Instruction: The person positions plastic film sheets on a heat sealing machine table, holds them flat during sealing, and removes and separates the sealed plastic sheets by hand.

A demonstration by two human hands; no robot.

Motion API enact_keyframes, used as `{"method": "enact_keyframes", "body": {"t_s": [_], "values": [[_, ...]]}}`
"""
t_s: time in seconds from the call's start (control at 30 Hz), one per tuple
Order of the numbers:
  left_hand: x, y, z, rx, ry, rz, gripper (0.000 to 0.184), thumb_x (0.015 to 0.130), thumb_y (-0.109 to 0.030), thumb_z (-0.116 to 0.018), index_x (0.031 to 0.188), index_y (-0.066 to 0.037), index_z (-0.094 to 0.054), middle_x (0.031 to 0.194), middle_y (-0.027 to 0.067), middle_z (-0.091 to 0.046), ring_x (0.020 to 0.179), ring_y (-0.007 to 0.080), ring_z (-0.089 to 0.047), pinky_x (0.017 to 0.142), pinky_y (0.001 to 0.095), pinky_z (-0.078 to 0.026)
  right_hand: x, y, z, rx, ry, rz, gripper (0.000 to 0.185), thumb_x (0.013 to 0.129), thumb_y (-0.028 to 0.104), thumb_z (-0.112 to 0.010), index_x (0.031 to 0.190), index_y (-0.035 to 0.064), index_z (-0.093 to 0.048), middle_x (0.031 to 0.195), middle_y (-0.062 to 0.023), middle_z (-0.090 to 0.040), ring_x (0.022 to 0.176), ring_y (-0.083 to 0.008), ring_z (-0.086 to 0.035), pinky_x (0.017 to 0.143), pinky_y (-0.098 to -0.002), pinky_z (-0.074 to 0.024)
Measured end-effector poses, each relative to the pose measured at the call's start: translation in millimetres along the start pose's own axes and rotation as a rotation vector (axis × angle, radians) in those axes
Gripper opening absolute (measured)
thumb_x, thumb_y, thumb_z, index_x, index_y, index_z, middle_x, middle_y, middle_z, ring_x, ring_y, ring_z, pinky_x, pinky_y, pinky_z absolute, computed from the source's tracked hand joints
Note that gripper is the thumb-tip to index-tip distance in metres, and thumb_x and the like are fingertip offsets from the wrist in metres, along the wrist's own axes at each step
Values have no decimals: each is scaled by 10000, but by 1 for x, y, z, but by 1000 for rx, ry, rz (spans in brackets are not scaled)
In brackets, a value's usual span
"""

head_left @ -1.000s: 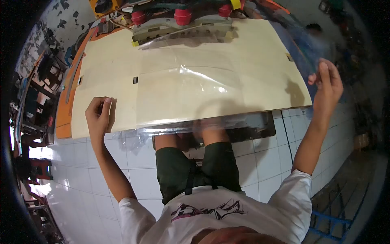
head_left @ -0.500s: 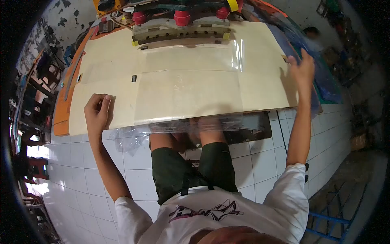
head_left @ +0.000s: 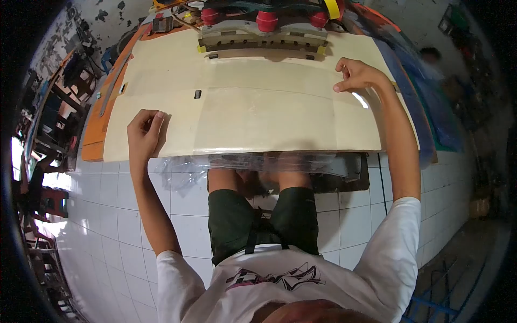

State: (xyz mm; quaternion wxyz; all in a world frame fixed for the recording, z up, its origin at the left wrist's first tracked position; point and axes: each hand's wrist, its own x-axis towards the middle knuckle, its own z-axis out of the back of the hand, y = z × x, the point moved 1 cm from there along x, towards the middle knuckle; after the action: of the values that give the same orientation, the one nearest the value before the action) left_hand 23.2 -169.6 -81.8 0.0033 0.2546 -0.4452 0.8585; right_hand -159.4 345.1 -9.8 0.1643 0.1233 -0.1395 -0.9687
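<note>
A clear plastic film (head_left: 269,116) lies flat over the middle of the cream-coloured board (head_left: 175,129). Above the board's left part, my left hand (head_left: 144,132) is closed, thumb against curled fingers; whatever it may hold is hidden. My right hand (head_left: 358,75) is over the right side of the board, near the film's far right corner, thumb and forefinger apart with nothing visible between them. At the far edge of the film stands a machine with a long metal bar (head_left: 264,44) and red round knobs (head_left: 267,21).
Small dark pieces, one of them a black clip-like piece (head_left: 197,94), sit on the board. A metal ruler (head_left: 114,86) lies along the orange left edge. Blue plastic sheeting (head_left: 431,110) is at the right. More clear plastic (head_left: 183,175) hangs below the front edge, above my legs.
My right hand has moved left and inward from the board's right edge to near the film's far corner. My left hand stays closed at the left. The whole view has shifted slightly.
</note>
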Motion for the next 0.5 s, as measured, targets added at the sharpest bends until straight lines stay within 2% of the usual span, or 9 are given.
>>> {"method": "enact_keyframes", "body": {"t_s": [0.07,0.1,0.17,0.2,0.27,0.33,0.37,0.43,0.5], "values": [[0,0,0,14,1,-17,210,910,-172,-665,887,36,-666,747,47,-627,670,86,-545,628,237,-449,0,2,-1,93,28,78,491,698,250,-835,1037,-1,-584,783,-25,-571,722,-147,-539,645,-288,-451],[0,0,0,29,3,-35,206,906,-169,-666,892,37,-669,750,48,-626,668,88,-543,630,240,-450,0,1,-3,92,29,85,491,698,250,-835,1037,-1,-584,783,-25,-571,722,-147,-539,645,-288,-451],[0,-1,2,31,30,-3,199,902,-167,-667,902,33,-673,758,50,-625,667,93,-542,632,243,-451,-4,2,-9,153,-86,207,293,741,168,-786,903,0,-608,709,-23,-578,669,-133,-539,628,-284,-446],[1,-1,3,27,59,28,193,897,-164,-668,912,29,-677,765,52,-625,665,99,-542,634,246,-453,-13,12,-10,149,-86,222,293,741,168,-786,903,0,-608,709,-23,-578,669,-133,-539,628,-284,-446],[8,-7,8,25,85,10,188,897,-169,-671,922,16,-686,773,51,-623,680,99,-541,632,242,-449,-50,42,-3,81,-395,329,170,781,104,-728,841,-4,-612,692,-46,-612,661,-129,-572,630,-281,-446],[16,-27,8,96,237,32,207,889,-179,-682,942,21,-682,777,47,-624,703,100,-546,645,242,-449,-81,70,2,71,-505,349,171,782,110,-719,841,-5,-606,711,-83,-624,676,-168,-605,629,-299,-459],[23,-33,7,110,249,-77,253,882,-175,-688,1048,14,-662,871,81,-645,717,132,-580,663,270,-472,-95,81,6,62,-618,355,173,783,115,-709,841,-7,-601,730,-121,-636,691,-208,-639,629,-317,-472],[39,-52,-5,162,171,-287,336,879,-187,-685,1157,-10,-626,1014,121,-651,722,181,-612,686,311,-500,-112,93,12,25,-665,423,146,790,95,-699,845,-6,-608,752,-124,-649,702,-216,-647,643,-313,-479],[58,-65,-19,174,130,-400,408,898,-196,-667,1267,-47,-573,1188,128,-608,694,162,-597,656,276,-492,-123,103,21,-34,-735,501,112,809,57,-682,866,-12,-616,767,-113,-660,702,-192,-643,678,-298,-489]]}}
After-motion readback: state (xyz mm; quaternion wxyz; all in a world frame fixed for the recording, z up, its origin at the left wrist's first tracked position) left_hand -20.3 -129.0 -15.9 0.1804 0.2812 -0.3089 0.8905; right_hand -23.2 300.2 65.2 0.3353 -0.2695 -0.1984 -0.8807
